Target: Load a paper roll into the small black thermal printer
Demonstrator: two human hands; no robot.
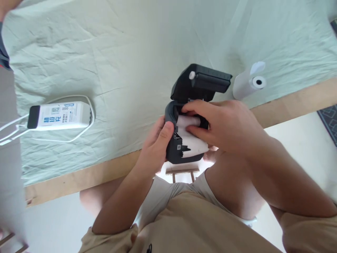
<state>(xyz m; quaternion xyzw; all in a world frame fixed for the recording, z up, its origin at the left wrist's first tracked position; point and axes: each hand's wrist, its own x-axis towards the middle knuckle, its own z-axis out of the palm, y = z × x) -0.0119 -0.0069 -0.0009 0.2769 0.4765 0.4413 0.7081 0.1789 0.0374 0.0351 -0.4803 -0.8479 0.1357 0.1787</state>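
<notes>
A small black printer with its lid swung up is held at the table's near edge. My left hand is closed round its left side, thumb on the rim. Inside the printer lies a white paper roll, with a loose strip of paper hanging over the front, its end jagged. My right hand reaches in from the right, thumb and index finger closed on the paper roll. A second white paper roll lies on the cloth to the right of the lid.
On the left, a white power strip rests with its white cable looped round it. A pale green cloth covers the table, with a bare wooden edge in front. Part of another person's arm shows at top left.
</notes>
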